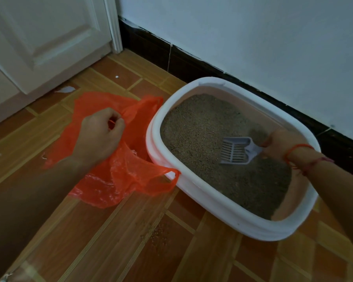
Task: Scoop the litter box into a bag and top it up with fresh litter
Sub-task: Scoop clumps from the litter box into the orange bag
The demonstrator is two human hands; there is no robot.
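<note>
Beside the box, the left hand pinches the bag open; the right hand grips the scoop, ready to tip.

Scoop handle hidden inside right hand grip — forearms cut off.

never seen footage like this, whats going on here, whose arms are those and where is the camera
There is no machine here: the arms belong to a person wearing a wide-angle camera on the head, looking down at their own hands. A white oval plastic litter box filled with brown granular litter sits on the wood-patterned tile floor beside a wall. The right hand holds the handle of a grey slotted plastic scoop resting on the litter. The left hand pinches the edge of a thin orange plastic bag lying next to the box. A few loose grains lie scattered on the floor.
</note>
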